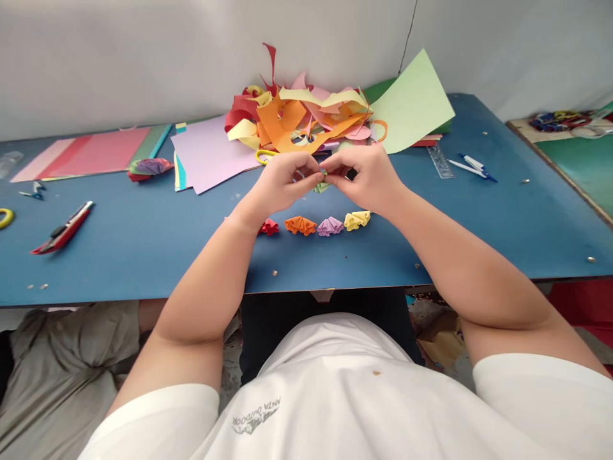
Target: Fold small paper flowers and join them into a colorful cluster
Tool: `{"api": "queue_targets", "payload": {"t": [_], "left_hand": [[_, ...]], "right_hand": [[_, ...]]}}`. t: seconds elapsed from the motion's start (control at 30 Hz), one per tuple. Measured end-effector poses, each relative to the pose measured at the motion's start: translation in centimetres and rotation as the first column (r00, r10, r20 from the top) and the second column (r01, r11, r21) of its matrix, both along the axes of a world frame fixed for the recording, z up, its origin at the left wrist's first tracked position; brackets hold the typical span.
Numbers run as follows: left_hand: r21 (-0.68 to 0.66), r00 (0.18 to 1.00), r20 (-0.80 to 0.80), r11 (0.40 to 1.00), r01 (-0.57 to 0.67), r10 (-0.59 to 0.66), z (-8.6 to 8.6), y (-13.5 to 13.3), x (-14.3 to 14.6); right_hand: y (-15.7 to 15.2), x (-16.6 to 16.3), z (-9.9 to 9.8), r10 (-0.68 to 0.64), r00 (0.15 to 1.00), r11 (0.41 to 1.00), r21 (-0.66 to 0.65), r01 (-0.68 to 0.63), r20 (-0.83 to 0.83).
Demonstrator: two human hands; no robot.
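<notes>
Head view, clock read from frame ctr.: L grip (285, 180) and R grip (368, 176) both pinching small folded green paper pc. (322, 188), just off ctr. toward 12, over blue surface (316, 265). Nearer the body, crimped paper fans in a row: red (271, 227), orange (300, 225), lilac (330, 226), yellow (357, 220). Curled, jagged scraps (285, 121) at 12. Red-bodied cutter (64, 229) at 9; clear ruler (440, 161) approx. 2. White fabric shirt (345, 383) at 6, marked "ANTA OUTDOOR", inverted.

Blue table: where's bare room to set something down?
Bare patches: between the red cutter and left forearm; between the right forearm and the ruler and pens. Crowded: back middle, under paper scraps, and, nearer than the hands, the folded papers.
</notes>
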State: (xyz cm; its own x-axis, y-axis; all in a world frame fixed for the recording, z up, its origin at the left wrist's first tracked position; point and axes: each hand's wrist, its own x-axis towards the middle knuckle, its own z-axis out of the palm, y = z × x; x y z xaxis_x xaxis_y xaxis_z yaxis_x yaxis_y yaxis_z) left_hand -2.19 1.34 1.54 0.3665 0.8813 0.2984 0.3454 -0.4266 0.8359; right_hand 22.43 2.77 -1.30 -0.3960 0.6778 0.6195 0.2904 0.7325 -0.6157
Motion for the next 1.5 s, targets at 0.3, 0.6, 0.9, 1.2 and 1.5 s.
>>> {"api": "queue_targets", "payload": {"t": [0.3, 0.6, 0.9, 1.2, 1.5], "left_hand": [[-0.401, 0.903, 0.429, 0.892, 0.210, -0.020, -0.3, -0.7, 1.0], [-0.464, 0.888, 0.455, 0.833, 0.302, -0.069, 0.1, -0.4, 0.1], [-0.510, 0.859, 0.512, 0.800, 0.315, -0.012, -0.1, -0.4, 0.6], [-0.530, 0.909, 0.414, 0.823, 0.207, 0.038, 0.3, 0.0, -0.3], [-0.563, 0.866, 0.498, 0.778, 0.281, 0.048, -0.2, 0.2, 0.0]], "right_hand": [[-0.4, -0.6, -0.1, -0.052, 0.980, 0.998, -0.044, 0.045, -0.191], [-0.6, 0.0, 0.0, -0.026, 0.988, 0.998, -0.052, 0.019, -0.153], [-0.7, -0.5, -0.2, 0.019, 0.977, 0.992, 0.124, 0.007, -0.210], [0.0, -0.2, -0.6, 0.034, 0.989, 0.999, -0.008, -0.036, -0.141], [-0.2, -0.6, -0.6, 0.035, 0.993, 0.991, 0.129, -0.021, -0.112]]}}
